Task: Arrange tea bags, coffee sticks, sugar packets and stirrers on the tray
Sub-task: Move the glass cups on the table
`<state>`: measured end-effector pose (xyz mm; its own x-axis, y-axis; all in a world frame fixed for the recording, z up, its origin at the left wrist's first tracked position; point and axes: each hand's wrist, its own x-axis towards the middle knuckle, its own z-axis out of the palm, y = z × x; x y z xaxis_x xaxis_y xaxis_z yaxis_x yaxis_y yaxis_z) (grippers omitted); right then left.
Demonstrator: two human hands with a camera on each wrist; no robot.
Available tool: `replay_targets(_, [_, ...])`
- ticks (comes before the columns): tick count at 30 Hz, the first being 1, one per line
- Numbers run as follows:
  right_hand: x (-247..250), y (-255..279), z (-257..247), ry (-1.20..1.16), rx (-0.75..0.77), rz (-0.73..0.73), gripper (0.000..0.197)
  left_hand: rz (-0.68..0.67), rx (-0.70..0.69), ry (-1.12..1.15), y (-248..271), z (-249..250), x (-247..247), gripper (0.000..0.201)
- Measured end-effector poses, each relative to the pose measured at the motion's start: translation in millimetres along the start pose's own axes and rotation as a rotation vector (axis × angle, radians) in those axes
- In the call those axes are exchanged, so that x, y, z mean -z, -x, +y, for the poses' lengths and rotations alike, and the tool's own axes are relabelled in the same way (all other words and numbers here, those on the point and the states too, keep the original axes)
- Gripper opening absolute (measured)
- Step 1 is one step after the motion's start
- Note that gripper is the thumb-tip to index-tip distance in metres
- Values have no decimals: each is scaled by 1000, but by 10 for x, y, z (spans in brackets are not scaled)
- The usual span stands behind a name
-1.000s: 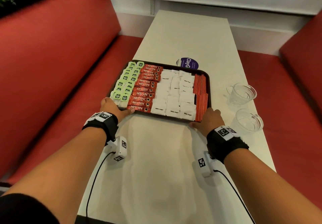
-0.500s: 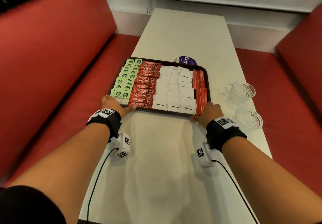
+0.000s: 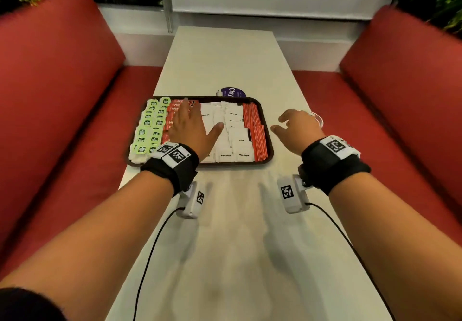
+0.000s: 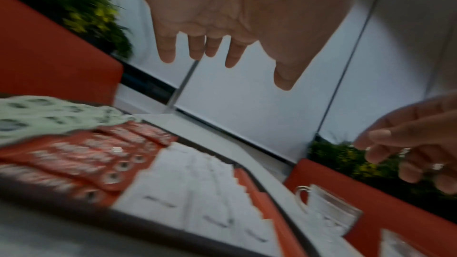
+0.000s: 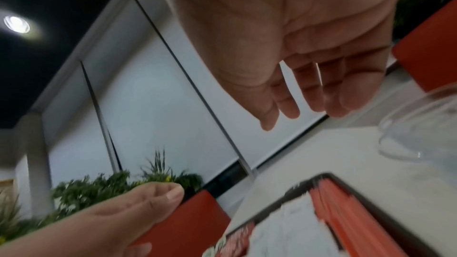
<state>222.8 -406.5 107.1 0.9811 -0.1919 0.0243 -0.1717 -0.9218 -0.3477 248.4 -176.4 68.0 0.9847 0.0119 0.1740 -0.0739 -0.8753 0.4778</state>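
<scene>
A dark brown tray (image 3: 200,164) lies on the white table. It holds columns of green tea bags (image 3: 150,125), red coffee sticks (image 3: 172,110), white sugar packets (image 3: 232,130) and red stirrers (image 3: 255,130). My left hand (image 3: 200,120) hovers above the coffee sticks with fingers spread and holds nothing. In the left wrist view the left hand (image 4: 222,46) is plainly off the tray. My right hand (image 3: 292,125) floats just right of the tray, fingers loosely bent and empty. The right wrist view shows the right hand (image 5: 296,85) above the table beside the stirrers (image 5: 346,212).
A glass cup (image 3: 317,118) stands right of the tray, mostly hidden behind my right hand; it shows better in the left wrist view as the glass cup (image 4: 326,208). A purple round coaster (image 3: 231,92) lies behind the tray. Red benches (image 3: 62,83) flank the table (image 3: 225,220).
Both hands have let go of the tray's near rim and lifted. The left one moved forward over the tray; the right one moved to the tray's right side.
</scene>
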Motion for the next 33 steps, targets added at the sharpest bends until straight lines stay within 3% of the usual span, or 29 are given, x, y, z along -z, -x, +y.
replay_targets(4, [432,-29,477,41,-32,46,24,-103,-186,71,-66,496,-126,74])
replay_targets(9, [597,-206,1213,136,-110,-23,19,-330,-277,190,-65,977,-484,64])
replay_targets(13, [469,-523,1606,137,-95,-117,17,-395,-268,240,-213,1233,-861,54])
replay_targets(16, [336,-790,1760,113,-40,-209,30,-445,-215,251,-454,1407,-1097,60])
replay_targets(21, [130,-1184,1893,46,56,-303,72,-555,-217,90,-866,1657,-1396,86])
replay_targets(24, [-6,-1338,1934,25,94,-325,76,-578,-256,-3,-1023,1740,-1494,86])
replay_targets(29, [-102,-1482,1905,-16,144,-285,61,-541,-252,-9,-1175,1719,-1599,62])
replay_targets(33, [-110,-1615,1837,-89,142,-262,74,-451,-198,52,-1279,1629,-1578,38])
